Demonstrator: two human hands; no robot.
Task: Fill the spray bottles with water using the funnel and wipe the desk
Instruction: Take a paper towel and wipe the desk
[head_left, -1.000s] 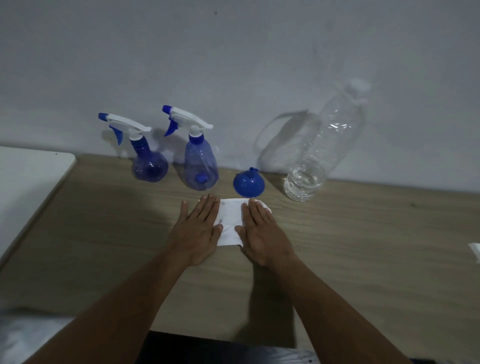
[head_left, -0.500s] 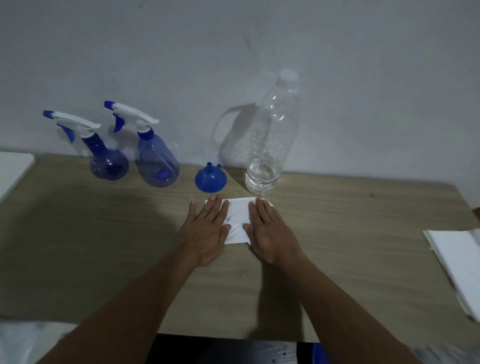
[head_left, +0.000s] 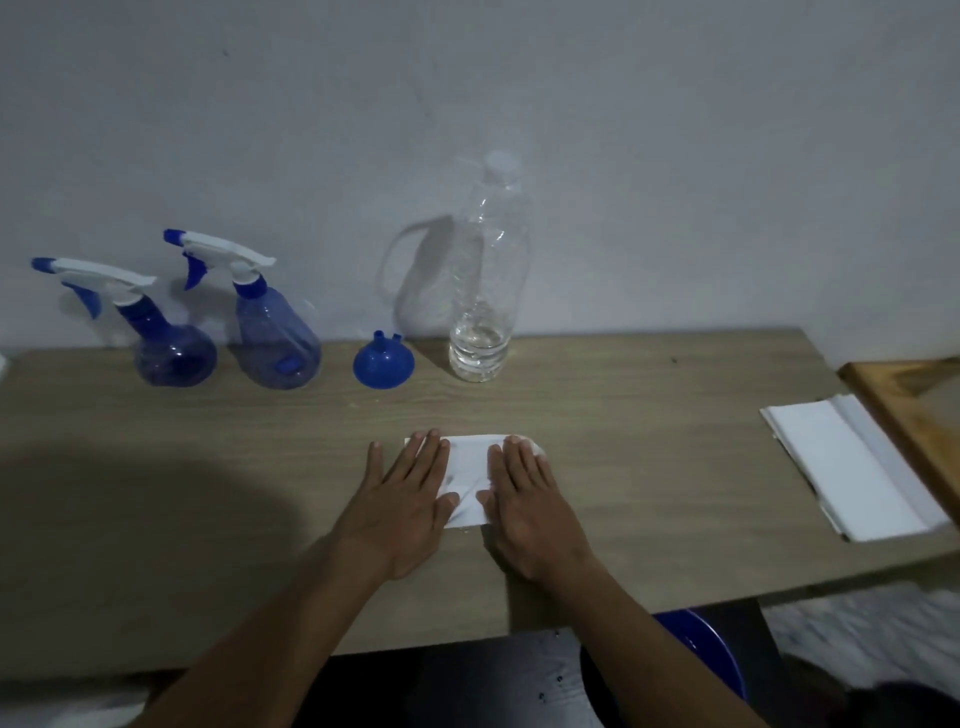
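Head view: tissue (head_left: 469, 470) under both hands' fingers (head_left: 423, 457).

Your left hand (head_left: 402, 512) and right hand (head_left: 527, 512) lie flat, palms down, fingers straight and together, side by side, both forearms stretched forward.

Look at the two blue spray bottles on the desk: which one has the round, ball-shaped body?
The left spray bottle, farthest from the funnel. Its body is a round ball under a slanted neck; the other spray bottle beside it is cone-shaped.
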